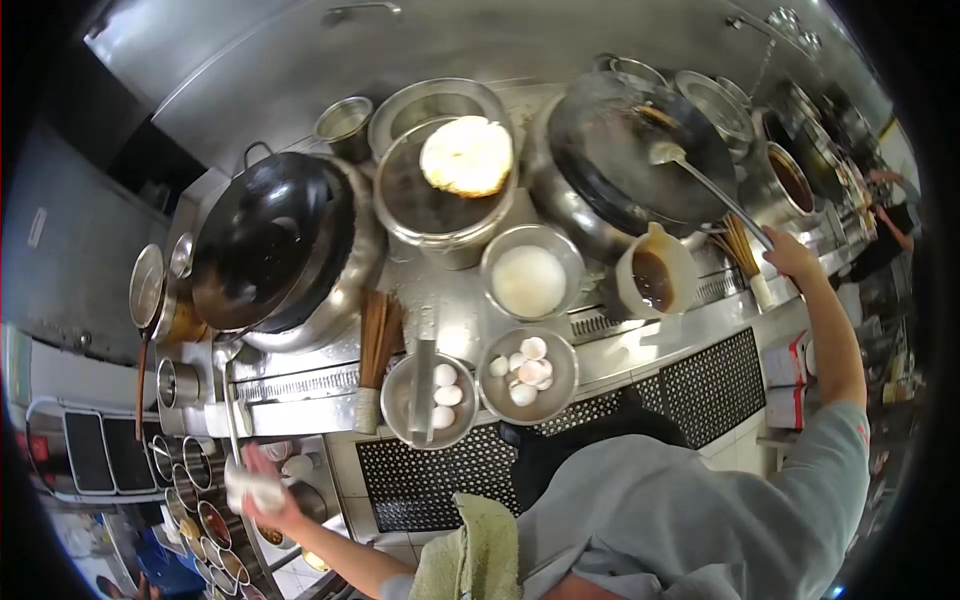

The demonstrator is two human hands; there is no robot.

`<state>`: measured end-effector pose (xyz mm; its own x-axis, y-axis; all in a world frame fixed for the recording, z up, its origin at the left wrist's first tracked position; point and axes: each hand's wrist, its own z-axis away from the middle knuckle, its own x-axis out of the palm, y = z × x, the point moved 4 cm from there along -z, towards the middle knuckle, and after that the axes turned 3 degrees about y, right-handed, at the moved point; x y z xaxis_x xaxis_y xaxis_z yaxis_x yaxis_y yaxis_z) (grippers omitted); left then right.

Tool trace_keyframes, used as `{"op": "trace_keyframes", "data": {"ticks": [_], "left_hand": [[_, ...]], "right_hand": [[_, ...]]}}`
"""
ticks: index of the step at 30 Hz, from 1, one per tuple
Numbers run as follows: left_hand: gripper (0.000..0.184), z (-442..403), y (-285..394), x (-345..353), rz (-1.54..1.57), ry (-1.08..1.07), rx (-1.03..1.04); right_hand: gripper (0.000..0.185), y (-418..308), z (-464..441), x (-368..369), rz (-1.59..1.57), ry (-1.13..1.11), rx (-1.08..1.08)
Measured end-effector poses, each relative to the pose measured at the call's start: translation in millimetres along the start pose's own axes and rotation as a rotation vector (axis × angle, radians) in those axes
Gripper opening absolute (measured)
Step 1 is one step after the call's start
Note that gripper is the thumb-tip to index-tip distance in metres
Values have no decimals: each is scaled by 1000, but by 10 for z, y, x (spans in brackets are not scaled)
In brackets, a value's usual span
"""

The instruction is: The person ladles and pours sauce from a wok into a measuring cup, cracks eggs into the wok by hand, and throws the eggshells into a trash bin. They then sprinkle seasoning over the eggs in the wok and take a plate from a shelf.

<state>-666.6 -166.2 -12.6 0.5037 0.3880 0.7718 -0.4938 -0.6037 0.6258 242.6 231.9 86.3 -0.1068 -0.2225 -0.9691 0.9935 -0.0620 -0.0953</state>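
My right hand (790, 257) is closed around the long handle of a wok spatula (705, 180). The spatula's blade rests in the steaming right wok (620, 165), near a browned piece of food (657, 116). At the lower left, my left hand (270, 492) holds a white, cloth-like bundle (250, 488); both are somewhat blurred. A ladle (231, 400) leans from the left wok's edge, its handle reaching to that hand; whether the hand touches it I cannot tell. The left wok (265, 240) is dark and shiny.
Between the woks stands a pot (440, 238) under a bright round food piece (467, 157). In front are a white-filled bowl (530, 280), a jug of brown liquid (655, 280), an egg bowl (430, 400), an eggshell bowl (525, 375) and bamboo brushes (378, 345).
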Motion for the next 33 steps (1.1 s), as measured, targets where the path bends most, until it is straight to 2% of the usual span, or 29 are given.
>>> {"op": "trace_keyframes", "data": {"ticks": [1, 4, 5, 6, 7, 8, 9, 10, 11, 12, 13, 15, 16, 17, 20, 23, 25, 26, 28, 31, 33], "left_hand": [[73, 250, 16, 365, 63, -42, 34], [55, 1033, -40, 1242, -318, -57, 164], [46, 1186, -273, 1604, 271, -464, -175], [52, 1483, -406, 1718, -542, -356, 145], [66, 1777, -774, 1838, -580, -357, 127], [82, 2067, -1155, 2026, -619, -359, 109], [82, 2239, -1807, 2725, -288, -407, -181], [81, 2429, -2450, 3416, 23, -366, -475], [75, 2616, -2940, 4048, -152, -353, -627], [69, 2813, -3421, 4680, -316, -355, -784], [62, 2956, -4040, 4847, -148, -487, -944], [54, 3174, -4964, 5022, -244, -225, -1077], [53, 3158, -5256, 5117, -310, -186, -1089], [51, 3084, -5532, 5149, -378, -226, -973], [57, 2763, -5559, 5512, -517, -73, -987], [56, 2451, -5778, 5400, -572, -89, -995], [41, 2300, -5959, 5344, -532, 9, -1061], [41, 2272, -6062, 5343, -528, 16, -1051], [25, 2247, -6247, 5355, -443, 233, -1068], [17, 2166, -6469, 5240, -319, 254, -1120], [15, 2119, -6561, 5122, -298, 231, -1081]], "right_hand": [[65, -42, 20, 11, -26, -34, 35], [65, -141, 84, 10, -150, -56, 19], [64, -89, 70, 22, -150, -35, -19], [60, -273, 176, -88, -182, -72, -26], [56, -319, 265, -190, -214, -113, -39], [57, -67, 150, -50, -333, -108, -150], [58, 127, 21, 59, -478, -143, -181], [59, 320, -102, 167, -623, -185, -209], [60, 369, -95, 214, -795, -273, -145], [60, 388, -52, 241, -830, -230, -71], [60, 424, 14, 281, -865, -188, 4], [61, 584, -75, 756, -1024, -64, -69], [62, 567, -44, 860, -1097, -34, -132], [62, 538, 12, 893, -1169, -4, -196], [59, 638, 177, 977, -1336, -169, -123], [58, 844, 198, 899, -1256, -167, -245], [58, 956, 154, 1027, -1295, -206, -246], [59, 1004, 135, 1084, -1330, -243, -231], [59, 1049, 127, 1048, -1364, -266, -233], [60, 1121, 145, 978, -1431, -294, -209], [58, 1125, 148, 893, -1449, -268, -208]]}}
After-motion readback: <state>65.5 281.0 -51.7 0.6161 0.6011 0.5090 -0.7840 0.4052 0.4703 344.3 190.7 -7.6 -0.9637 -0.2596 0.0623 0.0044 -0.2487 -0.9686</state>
